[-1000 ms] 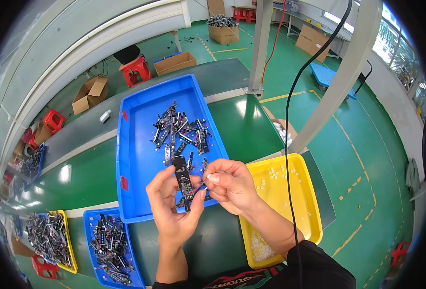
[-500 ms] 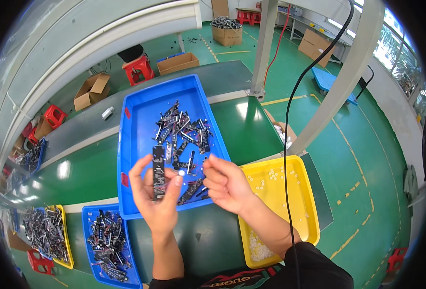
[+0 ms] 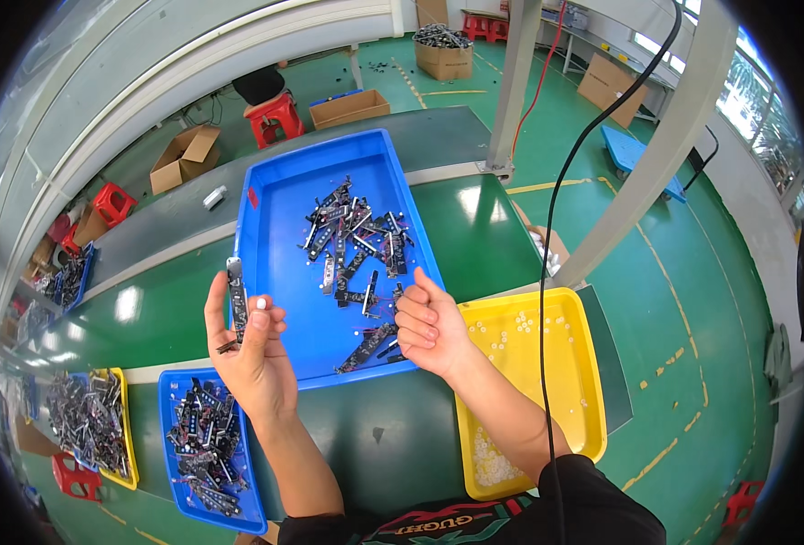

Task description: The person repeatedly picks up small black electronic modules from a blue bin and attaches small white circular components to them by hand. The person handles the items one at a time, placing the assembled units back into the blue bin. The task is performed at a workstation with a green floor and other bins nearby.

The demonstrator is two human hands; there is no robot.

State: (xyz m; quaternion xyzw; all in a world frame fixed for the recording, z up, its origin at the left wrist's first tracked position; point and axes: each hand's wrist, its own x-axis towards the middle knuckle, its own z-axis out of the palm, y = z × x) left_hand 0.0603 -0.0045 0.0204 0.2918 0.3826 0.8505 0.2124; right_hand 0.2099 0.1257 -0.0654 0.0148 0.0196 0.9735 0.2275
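Left hand (image 3: 252, 350) pinching narrow black circuit strip (image 3: 237, 300) upright plus small white cap (image 3: 260, 303), right hand (image 3: 429, 327) loosely curled, empty, over large blue tray (image 3: 284, 227)

A narrow dark strip (image 3: 237, 304) is held upright in the left hand (image 3: 249, 352), a small white piece (image 3: 260, 303) pinched at its fingertips; the right hand (image 3: 427, 324) is curled over the large blue tray (image 3: 275, 204) of dark strips

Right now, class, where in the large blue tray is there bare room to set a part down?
The large blue plastic tray is bare along its left side and near its far rim. Its middle and right hold the heap of dark strip parts.
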